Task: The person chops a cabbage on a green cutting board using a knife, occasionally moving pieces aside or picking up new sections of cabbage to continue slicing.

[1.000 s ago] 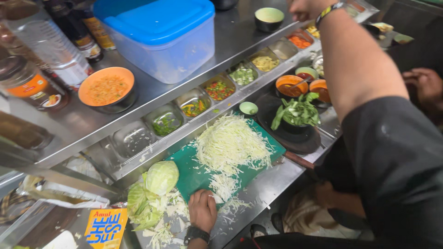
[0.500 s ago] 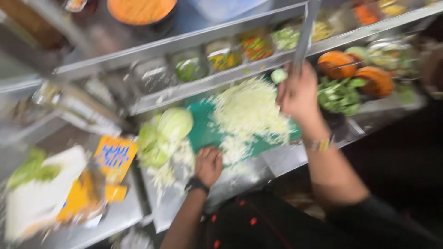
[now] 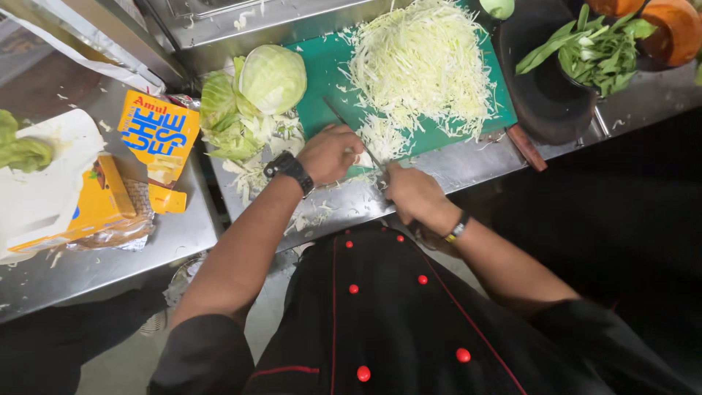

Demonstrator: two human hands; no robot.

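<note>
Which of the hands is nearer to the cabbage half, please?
Left. The left hand rests just right of the cabbage half; the right hand grips the knife farther away.

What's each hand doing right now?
Left hand: curled, pressing a cabbage piece on the board.
Right hand: closed on the knife.

knife (image 3: 349,133): handle hidden in right hand (image 3: 413,192) | orange bowls (image 3: 676,29): cut by top edge

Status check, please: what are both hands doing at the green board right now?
Right hand grips knife. Left hand pins cabbage piece on green board. Shredded cabbage pile beyond blade; cabbage half at left.
</note>
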